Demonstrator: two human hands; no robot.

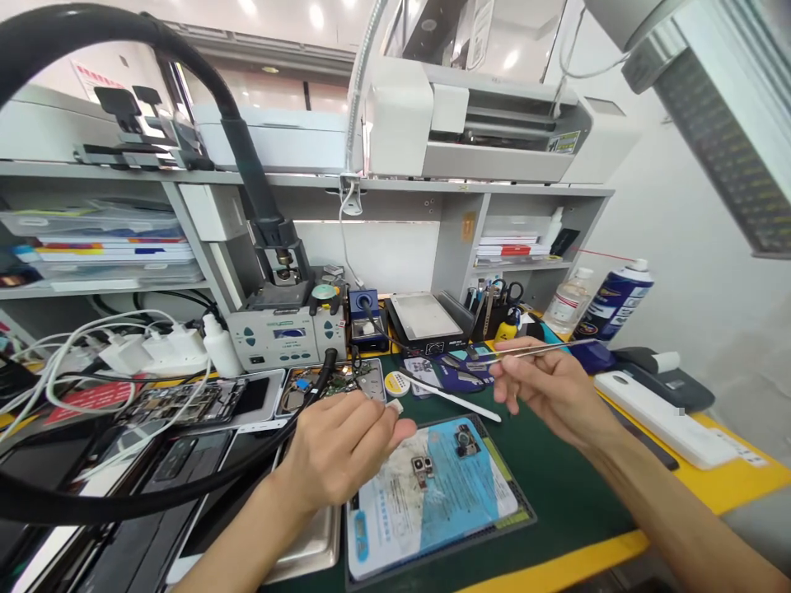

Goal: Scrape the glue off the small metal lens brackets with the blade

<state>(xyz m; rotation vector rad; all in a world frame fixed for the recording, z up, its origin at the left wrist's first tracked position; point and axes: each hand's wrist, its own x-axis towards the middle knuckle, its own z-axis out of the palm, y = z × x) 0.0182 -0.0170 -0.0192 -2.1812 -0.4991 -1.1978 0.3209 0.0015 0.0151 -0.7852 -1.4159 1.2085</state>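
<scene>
My left hand (346,445) is closed, fingers curled down, above the left edge of a blue and white printed mat (408,527). A small whitish piece (395,406) shows at its fingertips; its kind is too small to tell. My right hand (547,391) pinches a pair of thin metal tweezers (544,349), held nearly level with the tips pointing left. Beneath and between the hands, a dual-lens phone camera module (422,469) lies mid-mat. Another dark camera module (466,441) sits near the mat's upper right corner.
A white pen-like tool (466,403) and a round yellow-rimmed tin (396,383) lie behind the mat. Opened phones (185,403) crowd the left side, crossed by a thick black hose (185,502). A rework station (287,336), hot plate (426,321) and spray can (615,301) stand behind.
</scene>
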